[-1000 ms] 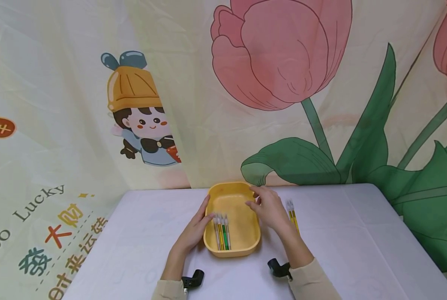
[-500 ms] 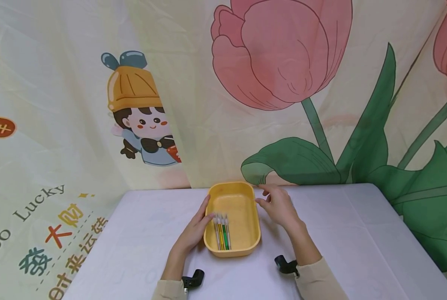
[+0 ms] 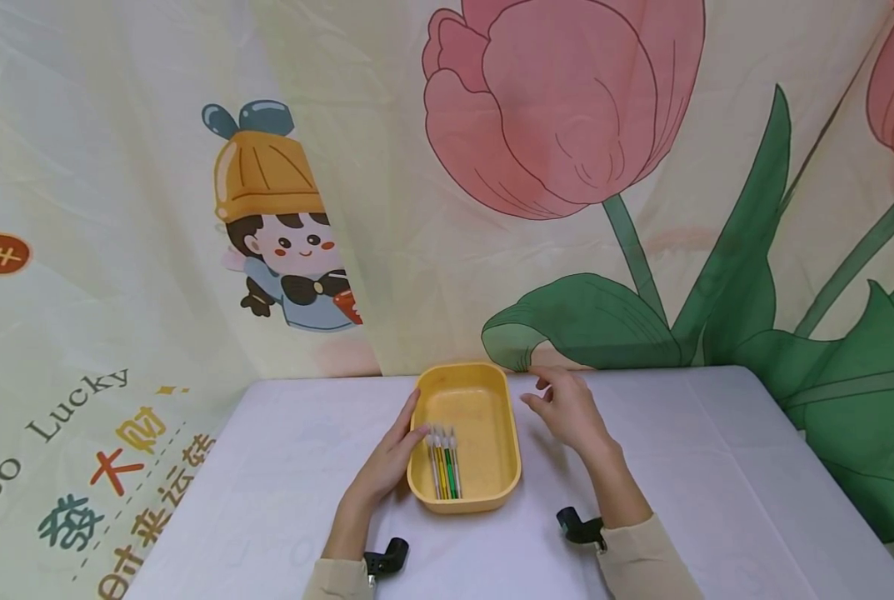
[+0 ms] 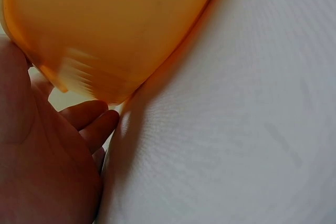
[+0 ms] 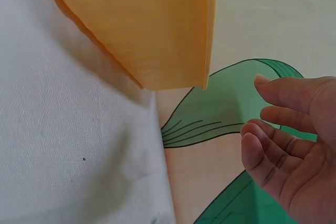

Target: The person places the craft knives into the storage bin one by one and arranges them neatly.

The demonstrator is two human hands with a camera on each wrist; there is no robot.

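Observation:
A yellow rectangular tray (image 3: pixel 491 425) with rounded corners lies on the table. Several slim pen-like sticks (image 3: pixel 444 467), with pale tips and silver, yellow and green shafts, lie side by side in its left half. My left hand (image 3: pixel 387 454) grips the tray's left wall, thumb over the rim and fingers along the outside. Beyond the tray's right rim, my right hand (image 3: pixel 566 410) hovers apart from it. Its fingers are loosely bent with nothing between them, as the right wrist view shows.
A white cloth covers the table (image 3: pixel 716 483), whose far edge meets a printed curtain (image 3: pixel 387 250). Black cameras (image 3: pixel 387 558) sit at both wrists. The right forearm hides part of the table to the right of the tray.
My right hand has moved right, off the tray's right rim. Yellow sticks seen to the right of that hand earlier are now hidden by it or its forearm. The left hand and tray stay put.

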